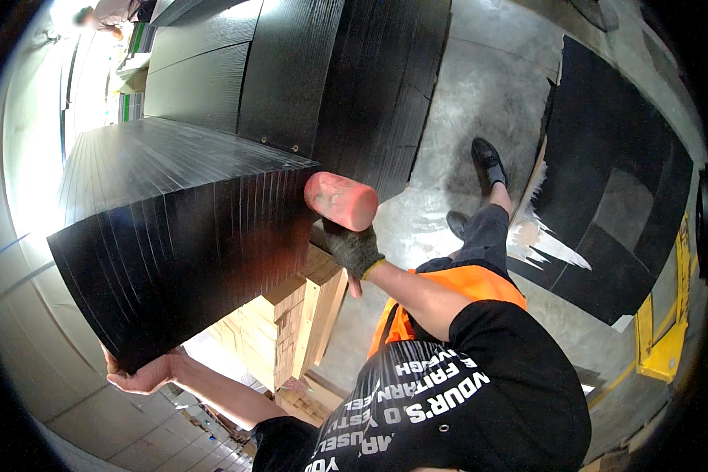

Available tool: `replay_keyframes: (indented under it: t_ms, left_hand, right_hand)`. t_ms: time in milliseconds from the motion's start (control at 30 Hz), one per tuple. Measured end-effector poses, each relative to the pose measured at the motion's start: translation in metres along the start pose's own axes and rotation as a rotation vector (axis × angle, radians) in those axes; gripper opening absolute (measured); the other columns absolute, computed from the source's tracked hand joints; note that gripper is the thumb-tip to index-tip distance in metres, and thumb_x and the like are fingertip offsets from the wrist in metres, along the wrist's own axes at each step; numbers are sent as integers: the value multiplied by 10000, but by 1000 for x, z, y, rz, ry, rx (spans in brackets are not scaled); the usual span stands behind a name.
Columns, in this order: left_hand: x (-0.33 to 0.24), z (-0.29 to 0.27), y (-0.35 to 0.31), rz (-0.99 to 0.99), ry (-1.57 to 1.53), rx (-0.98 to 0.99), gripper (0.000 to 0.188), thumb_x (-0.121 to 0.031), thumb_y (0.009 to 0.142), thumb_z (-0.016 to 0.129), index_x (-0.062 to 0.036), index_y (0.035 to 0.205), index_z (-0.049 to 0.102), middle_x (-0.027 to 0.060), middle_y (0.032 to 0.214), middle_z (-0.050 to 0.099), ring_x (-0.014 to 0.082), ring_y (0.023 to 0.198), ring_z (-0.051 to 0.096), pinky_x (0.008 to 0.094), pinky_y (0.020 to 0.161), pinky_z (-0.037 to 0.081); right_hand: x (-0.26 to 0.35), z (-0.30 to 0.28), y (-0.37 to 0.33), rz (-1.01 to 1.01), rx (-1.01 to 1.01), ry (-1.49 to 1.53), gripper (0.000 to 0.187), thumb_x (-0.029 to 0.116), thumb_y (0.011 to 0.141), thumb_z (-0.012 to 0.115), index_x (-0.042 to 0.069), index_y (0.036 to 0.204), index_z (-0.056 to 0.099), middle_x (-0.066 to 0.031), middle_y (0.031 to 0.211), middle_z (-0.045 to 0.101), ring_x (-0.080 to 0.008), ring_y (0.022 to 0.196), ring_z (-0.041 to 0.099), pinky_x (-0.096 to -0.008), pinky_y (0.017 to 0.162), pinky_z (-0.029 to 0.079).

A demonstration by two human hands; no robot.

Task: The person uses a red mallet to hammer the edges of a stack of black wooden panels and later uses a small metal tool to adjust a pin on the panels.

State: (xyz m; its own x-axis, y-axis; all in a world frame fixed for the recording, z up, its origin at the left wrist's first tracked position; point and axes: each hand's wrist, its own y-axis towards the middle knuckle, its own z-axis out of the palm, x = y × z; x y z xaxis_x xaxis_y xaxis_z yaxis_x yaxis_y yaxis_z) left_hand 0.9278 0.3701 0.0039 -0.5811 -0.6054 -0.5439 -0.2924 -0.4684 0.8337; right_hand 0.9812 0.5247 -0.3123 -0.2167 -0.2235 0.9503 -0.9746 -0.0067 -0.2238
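Note:
My right hand (349, 248), in a dark knitted glove with a yellow cuff, is closed round a mallet (341, 201). Its worn, pinkish-red head is by the right end of a stack of black boards (185, 256), and the handle is mostly hidden by the glove. I cannot tell whether the head touches the boards. At the stack's lower left corner my bare left hand (143, 374) is cupped against the boards, its fingers partly hidden behind them. Many thin edges show along the side of the stack.
Larger black stacks (291, 71) stand just beyond. Pale timber blocks (263, 330) are under the near stack. On the grey floor to the right lies a torn black sheet (606, 181), with a yellow metal frame (661, 338) near it. A white wall is at the left.

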Motion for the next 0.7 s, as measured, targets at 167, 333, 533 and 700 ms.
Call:
replay_keyframes:
  t_ms: [167,333,533,700]
  left_hand:
    - [-6,14,-6,17,26,30,497,-360,867,333,5,938,661,166,967,652,293,886,644,415,794,561]
    - [-1,1,-4,45,58,24,500,-346,862,328,26,943,653,180,954,649,304,856,646,420,765,566]
    - [0,2,-2,52,46,12,498,-326,850,336,53,947,644,202,942,645,314,840,645,420,750,566]
    - [-2,10,-2,35,6,-9,505,-346,850,359,60,961,638,213,966,638,328,841,640,429,730,566]
  right_hand:
    - [-26,37,9,-1,-568,302,329,236,893,449,49,1158,506,-185,1179,531,-335,1108,491,-427,950,379]
    - [-20,-1,12,149,-21,370,464,318,852,532,61,1233,473,-184,1253,487,-312,1212,418,-398,1019,316]
    - [-3,-10,4,130,-73,461,327,301,910,479,69,1123,569,-131,1035,614,-277,1014,569,-384,887,439]
    - [-37,65,-1,-77,-299,266,487,232,877,513,88,1329,403,-141,1356,412,-307,1249,383,-391,1049,308]
